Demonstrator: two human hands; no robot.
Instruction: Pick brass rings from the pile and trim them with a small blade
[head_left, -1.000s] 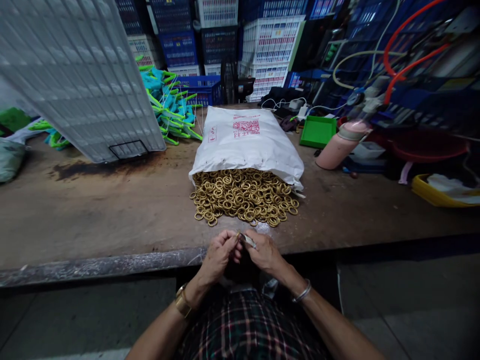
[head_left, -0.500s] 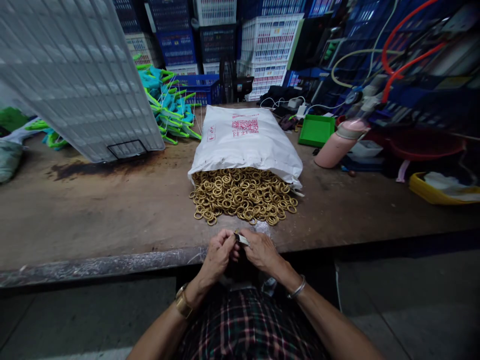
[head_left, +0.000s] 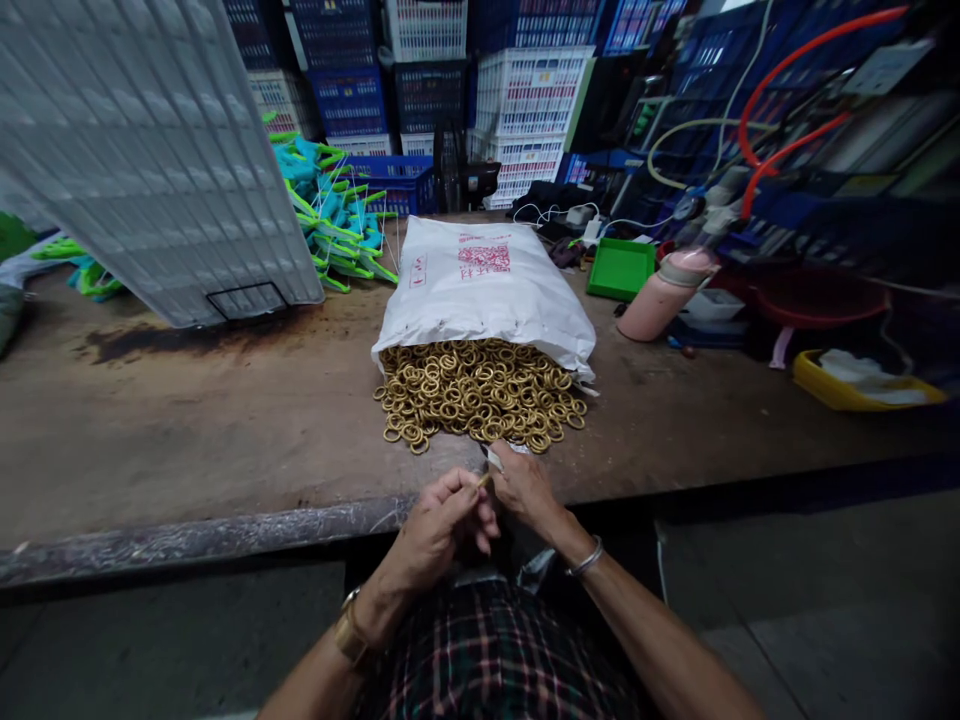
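My left hand [head_left: 441, 515] is closed just off the table's front edge, with a gold ring [head_left: 484, 481] pinched between thumb and fingertips. Beside it my right hand [head_left: 526, 490] is closed around a small tool with a pale, flat body and a dark end [head_left: 493, 459]; its exact kind is too small to make out. Ahead of both hands, a heap of gold rings [head_left: 472, 395] spills from the mouth of a white sack [head_left: 510, 300] with red print. The sack lies flat on the brown table [head_left: 225, 420].
A translucent ribbed panel [head_left: 165, 160] leans at left, near green and turquoise hangers [head_left: 337, 220]. Right of the sack are a green tray [head_left: 621, 268], a pink bottle [head_left: 660, 300] and a yellow tray [head_left: 862, 395]. Stacked crates [head_left: 525, 90] stand behind the table.
My hands have moved slightly apart. The right hand with the tool has shifted forward toward the heap, and the ring in my left fingertips now shows. The view has shifted a little.
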